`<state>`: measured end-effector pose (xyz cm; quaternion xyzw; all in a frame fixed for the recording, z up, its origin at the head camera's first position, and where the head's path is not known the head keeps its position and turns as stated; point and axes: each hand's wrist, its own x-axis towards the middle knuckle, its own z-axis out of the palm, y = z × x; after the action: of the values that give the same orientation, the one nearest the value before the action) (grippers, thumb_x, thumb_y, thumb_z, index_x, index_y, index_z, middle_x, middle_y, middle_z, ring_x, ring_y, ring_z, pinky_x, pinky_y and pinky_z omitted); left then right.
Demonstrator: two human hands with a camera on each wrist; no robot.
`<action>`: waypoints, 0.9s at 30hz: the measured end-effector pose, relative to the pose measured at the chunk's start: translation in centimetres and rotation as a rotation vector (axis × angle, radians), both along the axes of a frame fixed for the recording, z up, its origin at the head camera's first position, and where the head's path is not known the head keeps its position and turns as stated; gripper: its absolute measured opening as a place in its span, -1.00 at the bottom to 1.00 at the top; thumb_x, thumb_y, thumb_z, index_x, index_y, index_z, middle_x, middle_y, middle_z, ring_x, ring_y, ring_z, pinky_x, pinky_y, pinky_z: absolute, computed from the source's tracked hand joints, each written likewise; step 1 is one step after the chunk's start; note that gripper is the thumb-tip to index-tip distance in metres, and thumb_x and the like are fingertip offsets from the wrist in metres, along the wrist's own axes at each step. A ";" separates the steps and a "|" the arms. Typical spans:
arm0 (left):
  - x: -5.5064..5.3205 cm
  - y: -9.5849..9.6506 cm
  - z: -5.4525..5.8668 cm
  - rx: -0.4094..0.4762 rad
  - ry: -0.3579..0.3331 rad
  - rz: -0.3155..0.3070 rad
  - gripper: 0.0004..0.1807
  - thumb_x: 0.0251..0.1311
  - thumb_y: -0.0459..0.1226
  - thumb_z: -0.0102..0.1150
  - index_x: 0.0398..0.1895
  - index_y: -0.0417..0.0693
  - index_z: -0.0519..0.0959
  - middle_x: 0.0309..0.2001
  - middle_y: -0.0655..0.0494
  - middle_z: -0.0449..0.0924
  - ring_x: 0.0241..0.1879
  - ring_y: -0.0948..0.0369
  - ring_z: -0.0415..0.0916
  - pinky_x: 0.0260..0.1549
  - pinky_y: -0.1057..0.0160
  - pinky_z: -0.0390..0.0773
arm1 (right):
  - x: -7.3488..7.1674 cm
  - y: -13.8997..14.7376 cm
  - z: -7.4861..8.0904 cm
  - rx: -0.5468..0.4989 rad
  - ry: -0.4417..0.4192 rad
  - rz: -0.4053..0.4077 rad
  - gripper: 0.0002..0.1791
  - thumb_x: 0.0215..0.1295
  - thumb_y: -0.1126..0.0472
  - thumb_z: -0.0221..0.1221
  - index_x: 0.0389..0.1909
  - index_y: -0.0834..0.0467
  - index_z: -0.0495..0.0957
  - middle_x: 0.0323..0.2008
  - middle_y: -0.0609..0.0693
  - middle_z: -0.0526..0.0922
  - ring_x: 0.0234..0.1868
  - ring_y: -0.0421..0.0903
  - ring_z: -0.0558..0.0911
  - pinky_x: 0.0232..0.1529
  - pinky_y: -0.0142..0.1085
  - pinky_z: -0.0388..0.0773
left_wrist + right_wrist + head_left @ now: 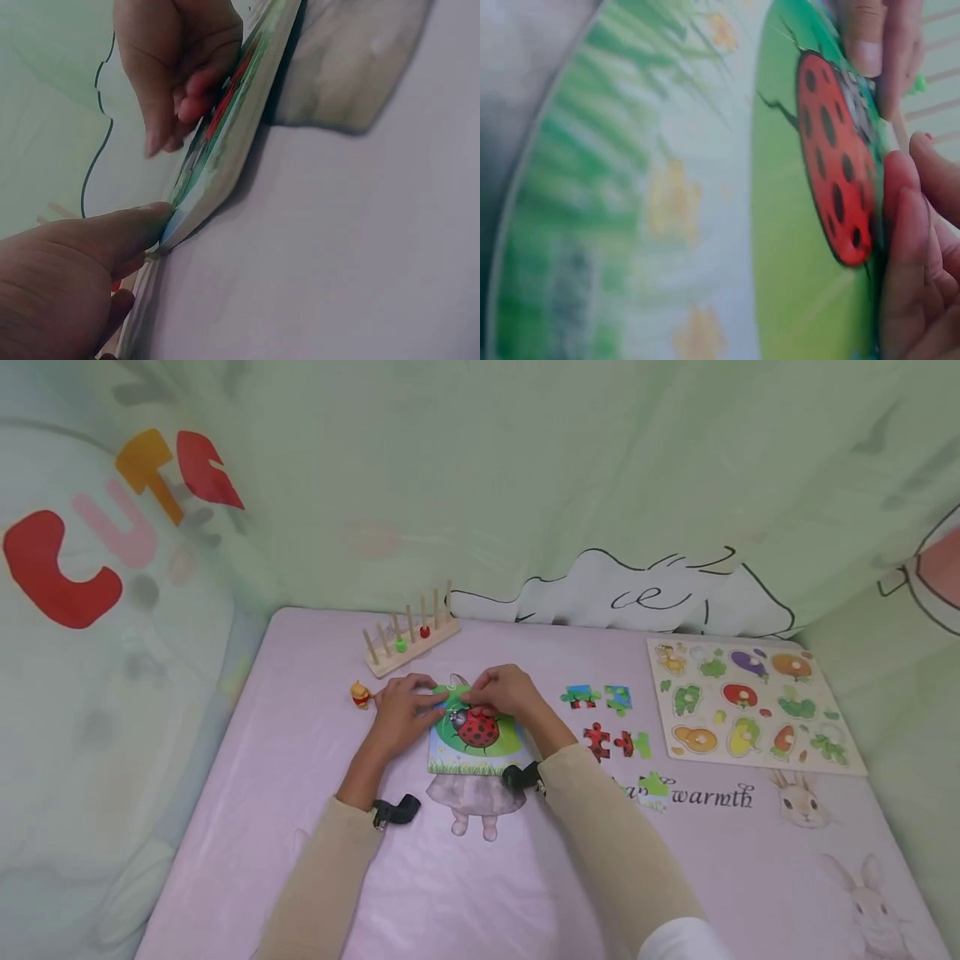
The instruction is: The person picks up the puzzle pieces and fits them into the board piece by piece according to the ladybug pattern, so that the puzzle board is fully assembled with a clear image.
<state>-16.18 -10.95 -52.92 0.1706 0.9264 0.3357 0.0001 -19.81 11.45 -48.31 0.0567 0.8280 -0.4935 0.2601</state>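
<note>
A square ladybug puzzle board lies before the person, with a red spotted ladybug on green. The left hand grips the board's upper left, thumb on top and other fingers at its edge. Above the board's upper part, the right hand pinches what looks like a green puzzle piece, largely hidden by the fingers. In the right wrist view, the right fingertips meet beside the far edge, close to the left hand.
Loose puzzle pieces lie right of the board, another piece nearer the front. A vegetable peg board is at the far right. Behind stands a wooden peg rack with small beads; a yellow bear figure sits beside the left hand.
</note>
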 end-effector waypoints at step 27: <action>0.2 0.1 0.2 -0.011 -0.006 -0.023 -0.65 0.36 -0.10 0.29 0.17 0.10 0.70 0.33 0.10 0.55 0.55 0.03 0.19 0.49 -0.36 -0.24 | 3.1 14.0 4.3 0.348 0.250 -0.015 -0.59 0.36 -0.11 0.30 0.05 0.07 0.67 -0.08 0.14 0.69 -0.09 0.08 0.55 -0.15 -0.20 0.49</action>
<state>-15.95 -10.85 -52.74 0.1803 0.9261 0.3314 0.0079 -16.73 25.43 -43.99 0.0454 0.9261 -0.3484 0.1379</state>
